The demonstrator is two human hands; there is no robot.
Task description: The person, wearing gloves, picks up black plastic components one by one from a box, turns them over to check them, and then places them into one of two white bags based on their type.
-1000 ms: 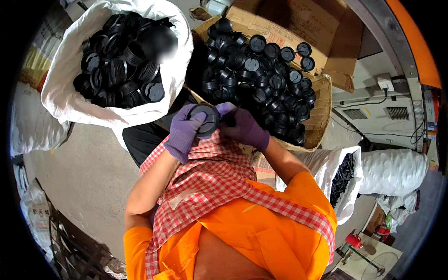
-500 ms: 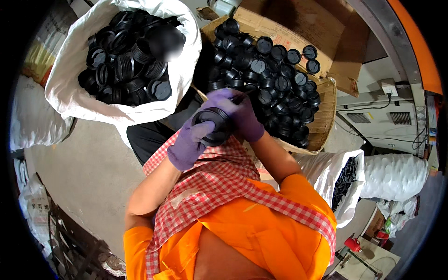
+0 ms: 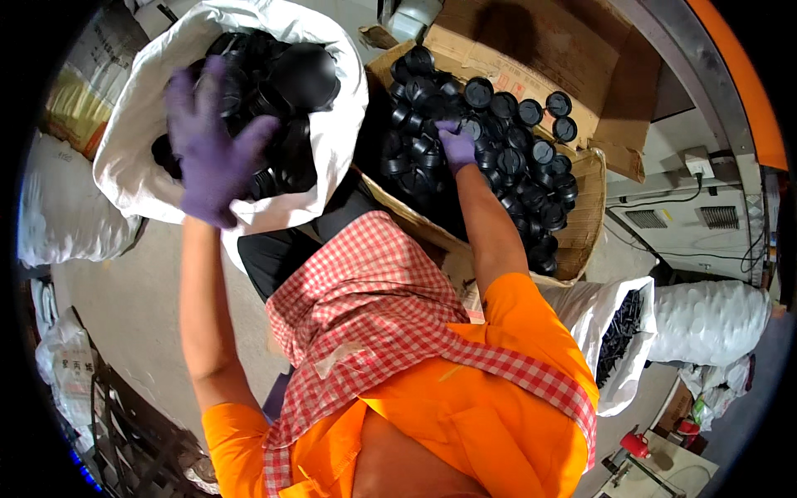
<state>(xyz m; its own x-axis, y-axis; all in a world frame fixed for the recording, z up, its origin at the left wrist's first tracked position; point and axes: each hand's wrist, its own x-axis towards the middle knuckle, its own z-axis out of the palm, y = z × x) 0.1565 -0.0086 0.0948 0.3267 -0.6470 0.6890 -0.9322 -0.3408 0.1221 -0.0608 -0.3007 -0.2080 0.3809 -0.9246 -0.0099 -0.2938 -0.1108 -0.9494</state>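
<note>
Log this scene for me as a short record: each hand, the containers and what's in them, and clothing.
Left hand: purple-gloved, fingers spread, over the mouth of the large white sack; contact unclear
Right hand: purple-gloved, among the black caps in the cardboard box; grip unclear
Large white sack: front left, holding black round parts
Cardboard box: front right, flaps open
Smaller white sack: right side, holding thin dark pieces
Clothing: red-and-white checked apron, orange top
</note>
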